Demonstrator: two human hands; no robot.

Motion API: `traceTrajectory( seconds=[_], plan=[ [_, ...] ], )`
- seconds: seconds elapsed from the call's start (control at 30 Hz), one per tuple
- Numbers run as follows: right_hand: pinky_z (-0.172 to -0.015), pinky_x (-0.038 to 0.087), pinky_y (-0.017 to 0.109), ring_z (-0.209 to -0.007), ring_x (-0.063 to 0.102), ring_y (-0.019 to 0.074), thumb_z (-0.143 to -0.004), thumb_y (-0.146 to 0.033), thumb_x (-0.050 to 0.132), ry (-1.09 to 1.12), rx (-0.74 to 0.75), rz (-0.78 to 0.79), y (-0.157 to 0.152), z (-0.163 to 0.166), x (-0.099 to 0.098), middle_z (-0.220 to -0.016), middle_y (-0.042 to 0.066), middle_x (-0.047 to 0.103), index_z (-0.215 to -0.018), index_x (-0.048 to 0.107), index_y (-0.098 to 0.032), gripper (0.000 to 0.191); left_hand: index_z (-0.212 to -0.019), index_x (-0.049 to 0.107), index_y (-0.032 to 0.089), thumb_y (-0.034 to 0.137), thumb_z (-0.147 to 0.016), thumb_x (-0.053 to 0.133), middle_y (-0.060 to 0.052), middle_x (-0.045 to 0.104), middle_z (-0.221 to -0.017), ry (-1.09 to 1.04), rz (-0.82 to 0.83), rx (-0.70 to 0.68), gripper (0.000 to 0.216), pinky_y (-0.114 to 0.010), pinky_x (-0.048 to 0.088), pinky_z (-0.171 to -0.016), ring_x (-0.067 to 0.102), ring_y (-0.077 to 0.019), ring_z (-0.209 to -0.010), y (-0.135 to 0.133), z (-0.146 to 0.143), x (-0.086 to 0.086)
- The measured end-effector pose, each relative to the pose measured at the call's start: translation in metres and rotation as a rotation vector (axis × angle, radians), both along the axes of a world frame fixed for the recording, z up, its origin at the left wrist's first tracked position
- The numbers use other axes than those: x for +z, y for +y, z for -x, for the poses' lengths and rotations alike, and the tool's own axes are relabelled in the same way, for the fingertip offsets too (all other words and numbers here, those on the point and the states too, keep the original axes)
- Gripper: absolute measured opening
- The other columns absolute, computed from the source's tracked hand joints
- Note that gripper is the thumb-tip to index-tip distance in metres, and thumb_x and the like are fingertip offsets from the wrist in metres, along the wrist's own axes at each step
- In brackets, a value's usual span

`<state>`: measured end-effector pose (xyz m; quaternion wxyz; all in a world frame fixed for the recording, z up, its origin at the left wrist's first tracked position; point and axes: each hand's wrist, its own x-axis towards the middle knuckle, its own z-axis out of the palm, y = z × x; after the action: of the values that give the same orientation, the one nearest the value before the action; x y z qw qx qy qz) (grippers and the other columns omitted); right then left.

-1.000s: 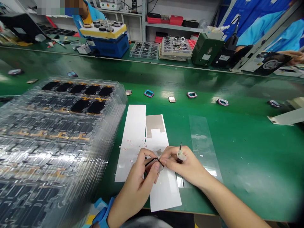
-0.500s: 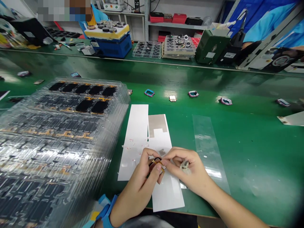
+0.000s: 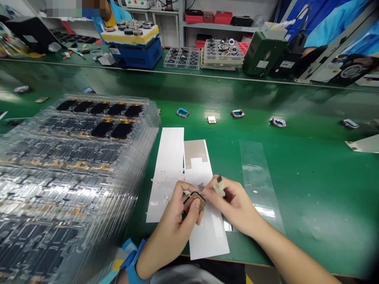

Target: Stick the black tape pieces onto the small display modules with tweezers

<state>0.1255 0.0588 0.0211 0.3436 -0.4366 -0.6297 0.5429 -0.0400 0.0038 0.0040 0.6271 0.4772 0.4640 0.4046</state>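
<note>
My left hand (image 3: 170,225) pinches a small dark rounded-rectangle module (image 3: 195,201) with gold flex strips along it. My right hand (image 3: 233,205) is beside it, its fingertips at the module's right edge. Those fingers hold a small dark-tipped tool (image 3: 219,187) wrapped in whitish tape. Both hands are above white paper strips (image 3: 168,157) lying on the green bench, and a tan film sheet (image 3: 195,152) lies on one strip. A blue wristband (image 3: 133,260) circles my left wrist.
Stacked clear plastic trays (image 3: 74,157) of dark parts fill the left side. A clear film strip (image 3: 257,177) lies to the right. Several small coloured frames (image 3: 238,113) dot the bench. Behind stand equipment, shelves and a co-worker in a blue sleeve (image 3: 334,31).
The module's gold strips now face up more clearly. My right hand has raised the tool tip upward and eased slightly away from the module. The whole view has shifted slightly upward.
</note>
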Motion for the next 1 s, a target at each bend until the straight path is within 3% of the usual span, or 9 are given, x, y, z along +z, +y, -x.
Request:
traceTrajectory(
  seconds=[0.17,0.3,0.4,0.5,0.6,1.0],
  plan=[
    [-0.078,0.043,0.031,-0.082,0.055,0.0171,-0.099,-0.048,0.043,-0.005,-0.191,-0.173,0.014,-0.010,-0.009,-0.084,0.003,0.056,-0.071,0.063,-0.021,0.043,-0.102,0.043,0.025,0.034,-0.106,0.034,0.000,0.061,-0.086,0.258,-0.126,0.073,0.013,-0.031,0.044,-0.075,0.059,-0.0161,-0.082,0.001,0.006,0.005],
    [-0.074,0.042,0.031,-0.082,0.055,0.0179,-0.100,-0.050,0.038,-0.107,-0.264,-0.199,0.018,-0.016,-0.013,-0.084,0.004,0.058,-0.075,0.061,-0.021,0.045,-0.109,0.049,0.024,0.030,-0.104,0.037,-0.008,0.066,-0.108,0.522,-0.247,-0.013,0.014,-0.037,0.047,-0.082,0.063,-0.0227,-0.100,0.000,0.011,0.013],
    [-0.064,0.043,0.029,-0.068,0.054,0.0145,-0.099,-0.052,0.041,-0.088,-0.257,-0.121,0.017,-0.016,-0.013,-0.080,0.003,0.059,-0.077,0.060,-0.020,0.043,-0.117,0.048,0.023,0.026,-0.103,0.037,-0.010,0.066,-0.117,0.642,-0.320,-0.087,0.018,-0.042,0.048,-0.088,0.062,-0.0258,-0.109,-0.002,0.010,0.016],
    [-0.059,0.046,0.027,-0.057,0.055,0.0119,-0.097,-0.050,0.048,0.006,-0.183,-0.016,0.017,-0.014,-0.015,-0.070,0.000,0.059,-0.081,0.058,-0.019,0.036,-0.117,0.048,0.023,0.023,-0.103,0.037,-0.010,0.067,-0.116,0.708,-0.377,-0.143,0.018,-0.043,0.049,-0.087,0.063,-0.0270,-0.108,-0.002,0.008,0.015],
    [-0.063,0.052,0.028,-0.061,0.063,0.0139,-0.096,-0.047,0.051,0.010,-0.130,0.009,0.018,-0.014,-0.019,-0.068,0.000,0.060,-0.085,0.056,-0.019,0.031,-0.112,0.050,0.022,0.021,-0.102,0.038,-0.009,0.069,-0.109,0.749,-0.415,-0.181,0.016,-0.044,0.050,-0.083,0.064,-0.0283,-0.102,-0.001,0.008,0.013],
    [-0.061,0.056,0.027,-0.061,0.066,0.0137,-0.095,-0.045,0.053,-0.035,-0.141,-0.068,0.019,-0.013,-0.014,-0.069,0.000,0.061,-0.082,0.056,-0.020,0.029,-0.111,0.049,0.023,0.025,-0.103,0.037,-0.008,0.071,-0.104,0.758,-0.386,-0.120,0.014,-0.038,0.050,-0.074,0.067,-0.0277,-0.093,0.002,0.009,0.009]
  ],
)
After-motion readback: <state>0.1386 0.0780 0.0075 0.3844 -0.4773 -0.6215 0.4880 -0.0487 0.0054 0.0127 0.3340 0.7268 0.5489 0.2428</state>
